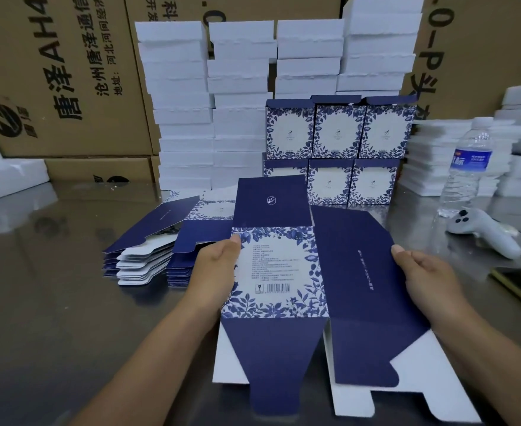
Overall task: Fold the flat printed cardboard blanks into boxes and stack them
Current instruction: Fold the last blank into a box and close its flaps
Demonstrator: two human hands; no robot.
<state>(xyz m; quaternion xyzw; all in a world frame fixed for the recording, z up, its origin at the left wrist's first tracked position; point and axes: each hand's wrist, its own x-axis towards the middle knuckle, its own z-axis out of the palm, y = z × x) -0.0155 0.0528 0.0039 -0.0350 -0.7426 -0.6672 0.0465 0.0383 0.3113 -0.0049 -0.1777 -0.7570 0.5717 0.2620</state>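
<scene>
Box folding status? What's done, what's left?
Done: six folded boxes are visible at the back, stacked in two rows of three. In hand: one flat blank, not yet folded, gripped at its side edges by the left hand and the right hand. Left: a pile of flat blanks on the table to the left; the count is unclear.
</scene>
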